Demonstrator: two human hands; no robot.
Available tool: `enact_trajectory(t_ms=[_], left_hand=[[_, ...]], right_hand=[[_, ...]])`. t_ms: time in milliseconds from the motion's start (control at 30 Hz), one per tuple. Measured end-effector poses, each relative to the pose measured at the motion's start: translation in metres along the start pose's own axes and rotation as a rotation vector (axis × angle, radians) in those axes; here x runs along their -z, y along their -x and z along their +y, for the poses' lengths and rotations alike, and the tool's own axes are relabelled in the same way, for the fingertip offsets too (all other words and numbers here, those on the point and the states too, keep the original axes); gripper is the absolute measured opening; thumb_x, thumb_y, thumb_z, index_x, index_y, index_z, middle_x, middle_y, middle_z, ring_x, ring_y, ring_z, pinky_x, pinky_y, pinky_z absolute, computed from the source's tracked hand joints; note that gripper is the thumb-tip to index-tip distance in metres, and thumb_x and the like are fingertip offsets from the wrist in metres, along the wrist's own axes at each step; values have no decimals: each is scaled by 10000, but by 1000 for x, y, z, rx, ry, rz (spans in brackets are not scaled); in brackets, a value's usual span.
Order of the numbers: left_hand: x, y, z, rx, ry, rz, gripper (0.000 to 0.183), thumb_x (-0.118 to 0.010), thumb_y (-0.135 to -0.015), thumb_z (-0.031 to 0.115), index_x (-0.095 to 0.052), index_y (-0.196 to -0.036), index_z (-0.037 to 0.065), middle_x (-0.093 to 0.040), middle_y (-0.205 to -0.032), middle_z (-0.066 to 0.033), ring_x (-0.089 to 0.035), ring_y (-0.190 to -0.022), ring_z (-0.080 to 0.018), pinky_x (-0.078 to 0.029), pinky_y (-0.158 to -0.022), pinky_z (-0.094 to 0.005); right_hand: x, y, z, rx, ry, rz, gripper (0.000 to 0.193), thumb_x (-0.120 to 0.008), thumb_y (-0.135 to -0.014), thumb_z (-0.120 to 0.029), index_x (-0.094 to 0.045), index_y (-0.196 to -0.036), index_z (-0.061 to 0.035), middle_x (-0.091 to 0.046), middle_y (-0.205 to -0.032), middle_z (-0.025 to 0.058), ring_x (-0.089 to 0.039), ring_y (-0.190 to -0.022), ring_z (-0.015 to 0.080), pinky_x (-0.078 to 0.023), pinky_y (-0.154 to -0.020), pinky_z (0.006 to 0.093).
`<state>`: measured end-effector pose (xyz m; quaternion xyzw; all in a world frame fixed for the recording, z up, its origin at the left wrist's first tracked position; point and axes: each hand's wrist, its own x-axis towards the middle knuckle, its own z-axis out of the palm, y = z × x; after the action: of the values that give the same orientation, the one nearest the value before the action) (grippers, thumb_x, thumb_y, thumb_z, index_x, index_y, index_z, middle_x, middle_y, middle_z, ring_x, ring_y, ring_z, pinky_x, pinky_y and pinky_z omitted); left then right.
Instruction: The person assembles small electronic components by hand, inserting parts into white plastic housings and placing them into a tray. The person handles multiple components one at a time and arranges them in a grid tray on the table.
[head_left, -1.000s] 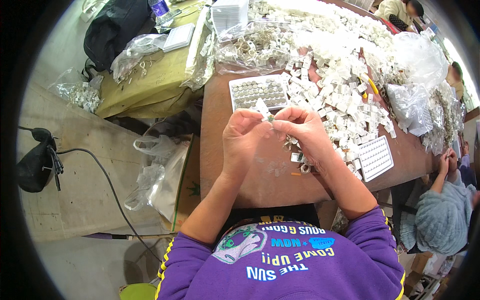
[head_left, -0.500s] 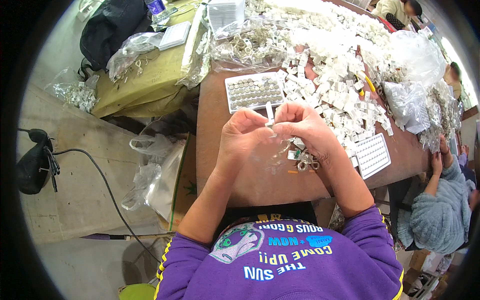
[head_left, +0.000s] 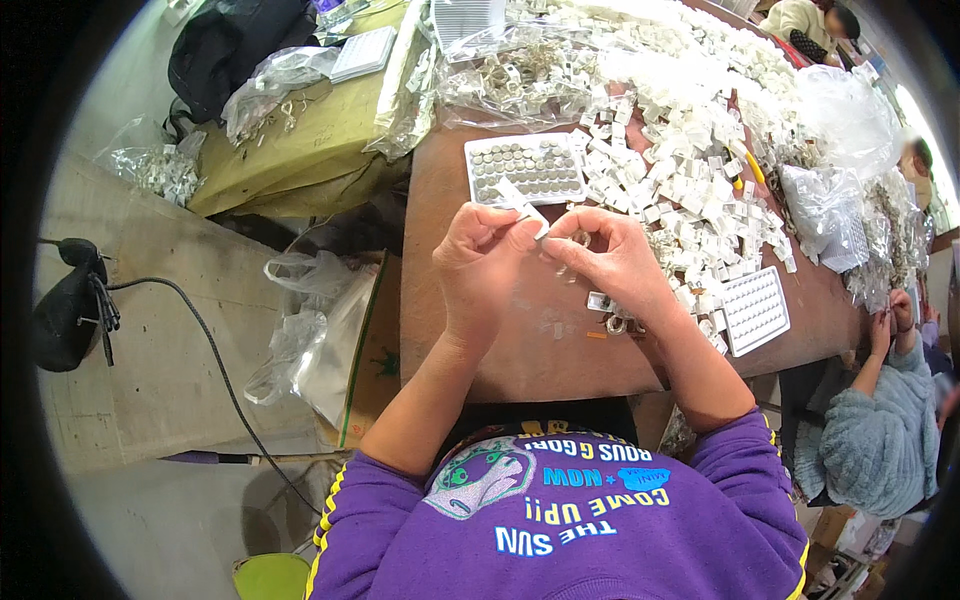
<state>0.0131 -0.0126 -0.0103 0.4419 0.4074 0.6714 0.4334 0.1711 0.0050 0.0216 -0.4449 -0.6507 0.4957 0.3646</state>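
My left hand (head_left: pixel 478 262) pinches a small white plastic piece (head_left: pixel 522 207) between thumb and fingertips; the piece leans up to the left. Close against its lower end are the thumb and forefinger of my right hand (head_left: pixel 612 258), pressed together. Whatever lies between them is too small to make out. Just beyond both hands sits a white tray (head_left: pixel 470 172) with rows of round silvery discs like button cells. Below my right wrist, metal rings (head_left: pixel 616 324) and a small white piece lie on the brown table (head_left: pixel 540 365).
A large heap of white plastic pieces (head_left: pixel 690 200) spreads over the far right, with yellow-handled pliers (head_left: pixel 752 168) in it. Another white tray (head_left: pixel 756 310) rests at right. Clear plastic bags (head_left: pixel 825 205) stand beyond. A co-worker in a grey-blue fleece (head_left: pixel 875 430) sits at right.
The white piece has tipped from upright to leaning left. My right fingertips have drawn slightly off to the right of it. The whole view has shifted a little.
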Motion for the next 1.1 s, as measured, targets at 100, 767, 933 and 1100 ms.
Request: enact_trajectory(t_ms=[100,767,933,1100], left_hand=[[-1,0,-4,-87,-106,26,155,-739,-810,4,-597,-870,26,-669,-823,-28,-603,-733,-54,-506,-676,-212],[-3,2,-9,-140,-207,25,172,-747,-801,8,-579,-836,21,-663,-787,-26,-605,-724,-52,-505,-658,-217],[-1,0,-10,-191,-270,-27,153,-699,-841,-23,-558,-882,24,-654,-832,-22,-593,-759,-39,-487,-675,-183],[0,1,-7,0,95,-50,79,-624,-907,5,-550,-911,34,-651,-862,-36,-611,-774,-72,-497,-704,-212]], right_hand=[[-3,2,-2,-28,-77,41,154,-679,-849,-164,-679,-847,-10,-616,-714,-30,-519,-630,8,-410,-558,186],[-2,1,-3,313,279,100,57,-656,-806,-52,-630,-820,-3,-614,-708,30,-560,-622,86,-445,-568,235],[-4,0,-5,536,510,272,48,-659,-780,-37,-620,-794,-12,-599,-663,94,-608,-613,205,-481,-596,297],[-4,5,-7,263,274,124,50,-660,-799,-26,-629,-808,13,-628,-705,76,-596,-637,146,-474,-608,274]])
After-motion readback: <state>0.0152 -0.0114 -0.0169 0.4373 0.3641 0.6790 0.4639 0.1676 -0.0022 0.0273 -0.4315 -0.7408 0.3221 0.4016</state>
